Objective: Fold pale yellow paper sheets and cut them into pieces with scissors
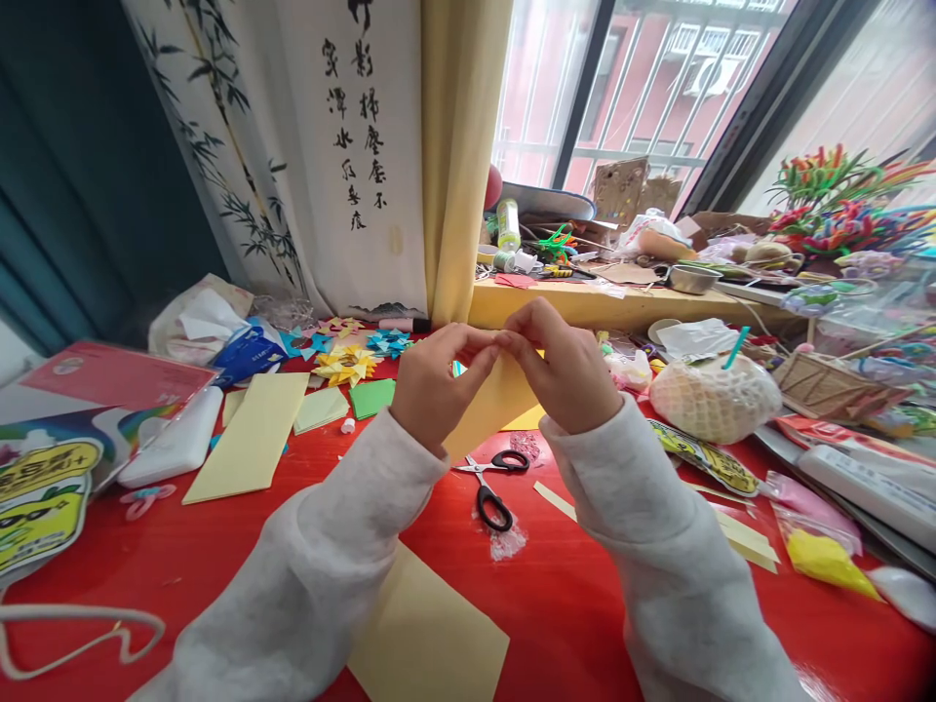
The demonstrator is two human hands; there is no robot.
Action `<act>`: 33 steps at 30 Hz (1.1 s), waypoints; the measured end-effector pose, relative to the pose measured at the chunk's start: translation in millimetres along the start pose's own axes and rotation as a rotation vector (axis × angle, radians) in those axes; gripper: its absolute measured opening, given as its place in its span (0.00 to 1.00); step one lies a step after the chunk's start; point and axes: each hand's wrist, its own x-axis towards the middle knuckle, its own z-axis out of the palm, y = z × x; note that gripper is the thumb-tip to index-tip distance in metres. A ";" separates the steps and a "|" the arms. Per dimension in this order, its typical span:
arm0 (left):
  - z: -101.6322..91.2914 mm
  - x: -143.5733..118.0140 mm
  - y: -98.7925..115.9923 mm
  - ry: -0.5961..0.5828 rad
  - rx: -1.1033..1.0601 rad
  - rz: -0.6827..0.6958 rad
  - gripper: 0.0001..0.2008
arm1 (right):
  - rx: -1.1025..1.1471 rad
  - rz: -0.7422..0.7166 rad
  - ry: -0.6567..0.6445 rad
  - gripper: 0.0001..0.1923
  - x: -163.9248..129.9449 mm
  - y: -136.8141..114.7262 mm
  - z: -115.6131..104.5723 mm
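Observation:
Both hands are raised over the red table and meet at their fingertips. Between them hangs a sheet of yellow paper, pinched at its upper edge. My left hand is closed on it from the left, and my right hand is closed on it from the right. Each hand hides part of the sheet. Below them lie scissors with black handles, blades partly spread. A pale yellow sheet rests near the front edge, partly under my left sleeve.
On the left are a long pale yellow paper strip, a green paper square and folded paper stars. To the right stand a net-wrapped round fruit with a straw, and a bag of yellow material. A cluttered windowsill runs behind.

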 end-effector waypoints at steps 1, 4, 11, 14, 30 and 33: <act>0.8 -0.7 0.0 -0.005 -0.011 -0.009 0.05 | -0.030 0.006 0.011 0.05 -0.5 0.0 1.7; 2.4 -2.3 -0.6 -0.027 -0.030 -0.028 0.06 | -0.090 0.041 0.026 0.06 -1.2 0.0 5.3; 4.0 -3.6 -4.3 0.011 0.077 -0.015 0.06 | -0.090 -0.002 -0.087 0.10 1.0 2.4 5.7; 5.4 -4.2 -5.0 0.019 0.095 -0.032 0.06 | -0.185 0.000 -0.019 0.15 1.2 4.3 5.7; -1.0 -2.8 5.7 -0.113 0.052 0.055 0.04 | -0.598 0.010 0.162 0.23 -0.9 9.1 -4.8; -3.4 -1.8 5.8 -0.146 0.075 0.078 0.04 | -0.621 0.034 0.217 0.22 0.2 13.2 -12.0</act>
